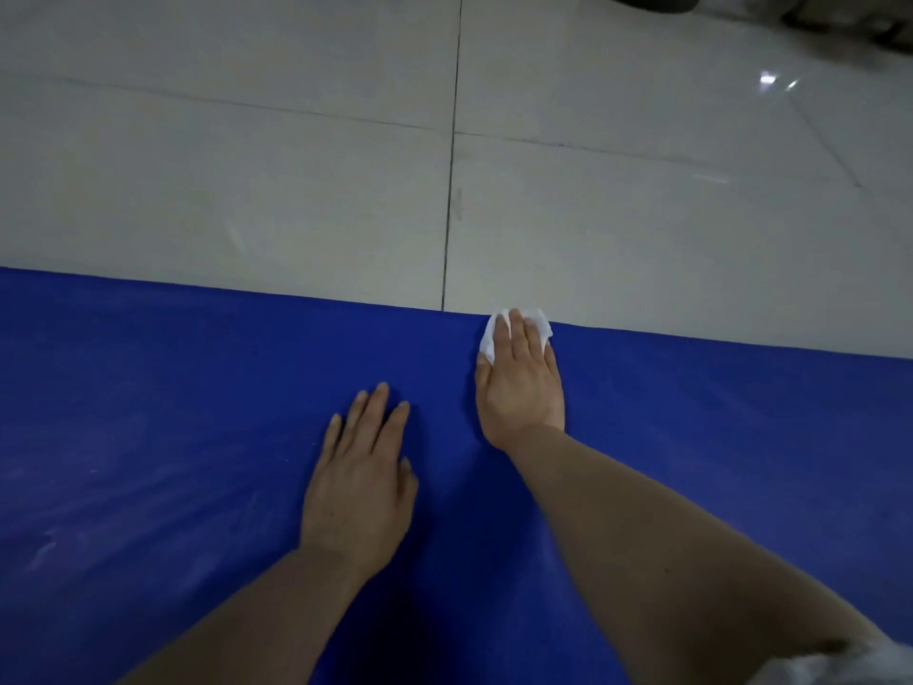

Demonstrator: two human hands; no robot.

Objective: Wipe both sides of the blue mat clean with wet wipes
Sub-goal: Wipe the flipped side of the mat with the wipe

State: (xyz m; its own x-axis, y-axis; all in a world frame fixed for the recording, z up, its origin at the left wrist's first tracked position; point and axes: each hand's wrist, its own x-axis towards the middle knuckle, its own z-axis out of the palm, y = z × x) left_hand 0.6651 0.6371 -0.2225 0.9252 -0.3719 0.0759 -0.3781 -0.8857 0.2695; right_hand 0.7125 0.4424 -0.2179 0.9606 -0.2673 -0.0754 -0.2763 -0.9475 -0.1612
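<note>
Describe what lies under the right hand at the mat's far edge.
A white wet wipe shows around the right hand's flat fingers, pressed onto the blue mat. The wipe's middle is covered.

One blue mat [173,437] lies on the tiled floor [247,140]. One white wet wipe [538,322] is in view. Two hands show: one left hand [358,491] and one right hand [518,383].

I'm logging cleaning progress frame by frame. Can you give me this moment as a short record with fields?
surface: blue mat lying flat on tiled floor
right hand: flat, presses white wet wipe at the mat's far edge
left hand: flat on the mat, fingers straight, holds nothing
dirt: pale smudges at the mat's left part
</note>
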